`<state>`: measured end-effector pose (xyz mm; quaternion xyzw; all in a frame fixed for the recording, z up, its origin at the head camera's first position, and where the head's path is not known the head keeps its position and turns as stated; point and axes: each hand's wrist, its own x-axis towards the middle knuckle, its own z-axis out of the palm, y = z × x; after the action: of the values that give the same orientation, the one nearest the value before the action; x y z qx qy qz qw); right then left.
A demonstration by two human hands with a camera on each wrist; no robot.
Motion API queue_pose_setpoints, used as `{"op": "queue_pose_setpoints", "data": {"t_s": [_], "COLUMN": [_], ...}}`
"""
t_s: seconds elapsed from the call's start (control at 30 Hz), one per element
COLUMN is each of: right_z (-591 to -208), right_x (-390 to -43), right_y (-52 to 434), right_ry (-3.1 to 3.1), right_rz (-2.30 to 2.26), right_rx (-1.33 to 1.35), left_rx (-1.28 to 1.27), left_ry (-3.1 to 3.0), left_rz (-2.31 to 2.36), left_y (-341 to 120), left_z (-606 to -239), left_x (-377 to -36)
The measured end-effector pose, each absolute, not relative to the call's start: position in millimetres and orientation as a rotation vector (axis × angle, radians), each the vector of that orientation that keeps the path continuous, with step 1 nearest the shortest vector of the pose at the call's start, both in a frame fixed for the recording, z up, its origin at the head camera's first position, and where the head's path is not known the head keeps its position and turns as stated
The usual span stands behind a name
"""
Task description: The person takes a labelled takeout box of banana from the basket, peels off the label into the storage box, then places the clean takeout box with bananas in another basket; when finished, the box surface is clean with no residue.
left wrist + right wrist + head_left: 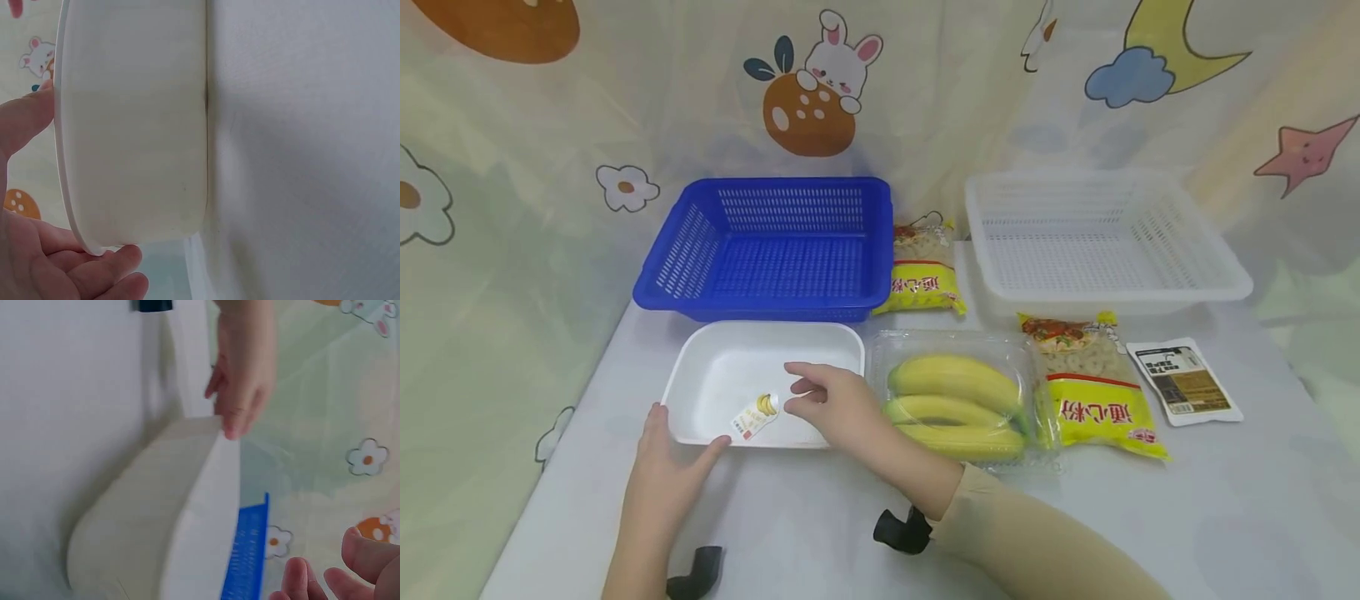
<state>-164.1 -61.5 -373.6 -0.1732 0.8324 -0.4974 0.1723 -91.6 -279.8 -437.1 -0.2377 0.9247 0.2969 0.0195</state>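
Observation:
A white plastic tray [715, 367] stands on the table in front of the blue basket. My left hand [666, 467] holds its near left corner. In the left wrist view the thumb [31, 115] touches the rim and the fingers [100, 275] bend round the tray's end. A small card printed with bananas [756, 417] lies inside the tray. My right hand [842, 408] hovers over the tray's right part, thumb and index finger apart with nothing between them. To the right sits a clear plastic box [955, 340] holding several bananas [955, 379].
At the back stand a blue basket [797, 304] and a white basket [1112, 293]. One pasta bag [925, 275] leans between them; another pasta bag [1097, 400] lies right of the banana box. Beside it is a white-and-brown pouch [1186, 382]. A patterned curtain [940, 100] hangs behind.

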Motion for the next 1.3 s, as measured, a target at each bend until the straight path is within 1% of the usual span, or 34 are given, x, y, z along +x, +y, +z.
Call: {"op": "queue_pose_setpoints", "data": {"t_s": [0.2,0.4,0.5,0.63,0.7,0.73,0.87,0.93,1.13,1.3], "right_z": [-354.1,-348.3,-350.2,-361.5,-370.1,-374.5,-394.2,-404.4,-426.2,-433.2], "right_x": [-170.4,-170.9,-163.8,-151.4,-145.6,-142.3,-131.6,-127.3,-120.1,-118.5], "right_y": [-20.6,48.8,91.4,144.0,163.4,171.0,186.0,187.6,183.7,177.1], "right_ry": [2.266,2.345,2.455,2.583,2.648,2.728,2.917,2.973,2.972,2.92], "right_rz": [-1.613,-1.727,-1.818,-1.94,-1.927,-1.837,-1.615,-1.532,-1.431,-1.28], "right_rx": [-0.35,-0.263,-0.233,-0.236,-0.225,-0.192,-0.101,-0.111,-0.226,-0.231], "left_rx": [-0.695,-0.59,-0.416,-0.084,0.078,0.157,0.403,0.455,0.447,0.488], "left_ry": [2.903,3.011,3.106,3.09,3.088,3.107,3.202,3.226,3.276,3.313], "left_rz": [0.863,0.907,1.085,1.356,1.359,1.326,1.138,1.074,0.956,0.927], "left_y": [-281.5,-276.0,-264.4,-234.3,-215.6,-206.2,-173.0,-160.3,-137.9,-128.0], "left_z": [-431.4,-428.1,-427.1,-425.6,-426.6,-427.7,-434.7,-438.3,-445.5,-448.9], "left_x": [-94.4,-96.3,-93.8,-89.7,-89.9,-90.4,-93.8,-94.8,-98.1,-102.1]}}
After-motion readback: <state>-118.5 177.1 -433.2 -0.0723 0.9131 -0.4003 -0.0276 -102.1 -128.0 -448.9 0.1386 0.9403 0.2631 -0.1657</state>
